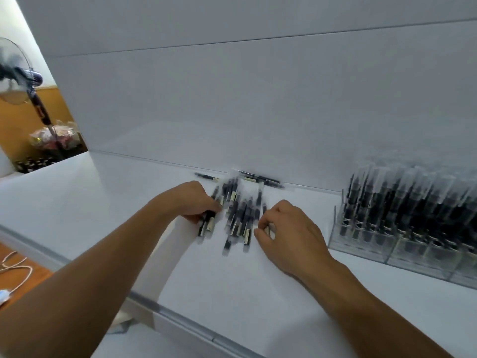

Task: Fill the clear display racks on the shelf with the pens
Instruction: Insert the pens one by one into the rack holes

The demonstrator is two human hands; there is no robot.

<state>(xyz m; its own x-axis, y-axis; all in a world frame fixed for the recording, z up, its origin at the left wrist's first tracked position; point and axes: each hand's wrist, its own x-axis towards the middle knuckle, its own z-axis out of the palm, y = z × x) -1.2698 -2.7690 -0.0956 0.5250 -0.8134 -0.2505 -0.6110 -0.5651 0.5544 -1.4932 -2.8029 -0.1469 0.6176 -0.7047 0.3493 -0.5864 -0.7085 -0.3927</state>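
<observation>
A loose pile of black pens in clear wrappers (238, 215) lies on the white shelf (232, 280), in the middle. My left hand (192, 200) is at the pile's left edge and grips a few pens (207, 224). My right hand (286, 233) is at the pile's right edge, its fingers curled and pinching a pen (268, 229). A few more pens (260, 179) lie flat along the shelf's back wall. At the right stand clear display racks (402, 228) packed with upright black pens.
The shelf's front edge has a grey metal strip (180, 319). A standing fan (18, 73) and wrapped goods (55, 138) are beyond the shelf's left end. A white cable (15, 267) lies on the brown floor at lower left.
</observation>
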